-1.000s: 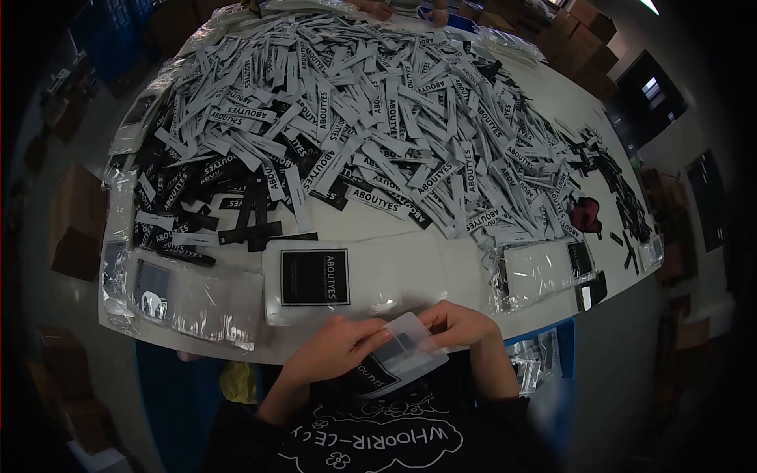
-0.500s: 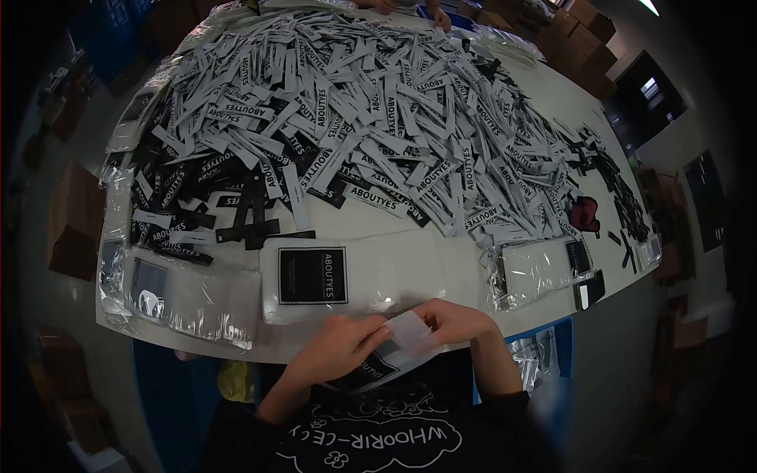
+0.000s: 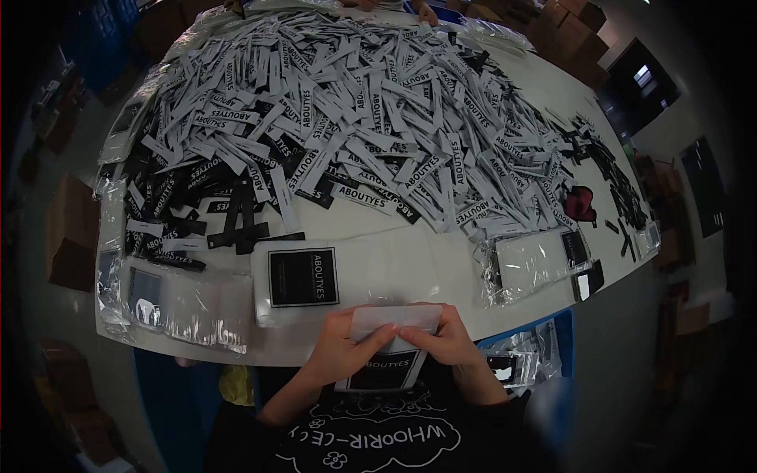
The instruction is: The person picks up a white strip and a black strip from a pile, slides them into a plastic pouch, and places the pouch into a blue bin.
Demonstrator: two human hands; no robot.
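Between my two hands is a plastic packaging bag with a black printed panel lettered "ABOUTYES". My left hand grips one side of its whitish top edge, thumb lying on the front. My right hand pinches the other side the same way, and the two thumbs nearly meet in the middle. The bag hangs tilted in front of my chest, at the table's near edge. Just beyond my hands lies a stack of similar bags, its black panel facing up at the left.
A wide heap of black and white "ABOUTYES" strips covers much of the white table. Clear bag stacks lie at left and right, near a phone-like object. A blue bin stands below. Another person's hand shows across the table.
My right hand has shifted from folding across the bag's top to gripping its right side. The bag's top edge is now spread flat between both hands, and its panel shows more fully.
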